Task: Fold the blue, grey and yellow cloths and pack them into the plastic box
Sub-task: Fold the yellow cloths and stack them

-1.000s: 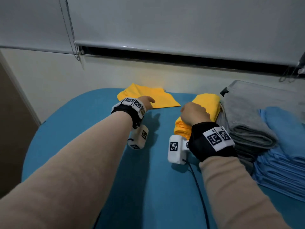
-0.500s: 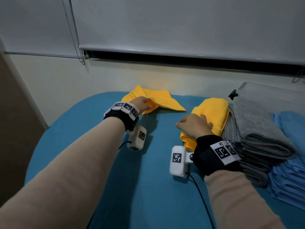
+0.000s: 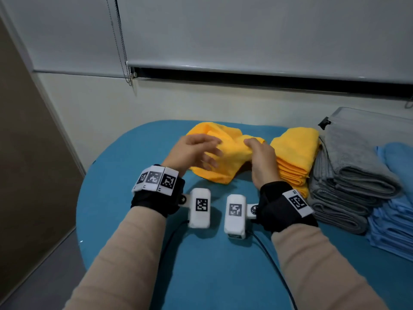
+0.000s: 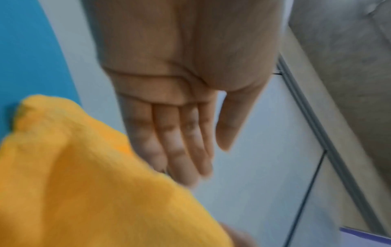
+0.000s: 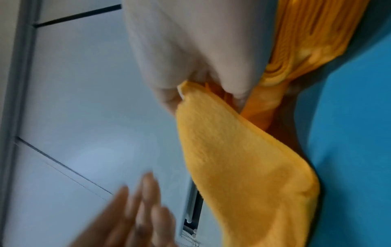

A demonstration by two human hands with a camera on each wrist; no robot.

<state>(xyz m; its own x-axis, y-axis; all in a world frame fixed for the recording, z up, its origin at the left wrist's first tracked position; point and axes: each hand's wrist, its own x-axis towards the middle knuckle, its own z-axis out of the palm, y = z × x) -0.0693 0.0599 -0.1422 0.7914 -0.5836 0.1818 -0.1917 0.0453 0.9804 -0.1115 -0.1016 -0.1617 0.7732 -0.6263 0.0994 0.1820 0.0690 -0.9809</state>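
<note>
A loose yellow cloth lies crumpled on the blue table, partly lifted off it. My right hand pinches its upper edge, seen as a fold between thumb and fingers in the right wrist view. My left hand hovers just left of the cloth with straight fingers, holding nothing. To the right stand a stack of folded yellow cloths, a pile of grey cloths and blue cloths. The clear plastic box shows behind the grey pile.
A white wall and a roller blind with a bead chain rise behind the table. The table's rounded left edge drops to the floor beside a brown panel. Cables run back from both wrist cameras.
My right hand left the folded yellow stack and took hold of the loose yellow cloth. The cloth was drawn nearer and bunched up. My left hand let go of it and opened.
</note>
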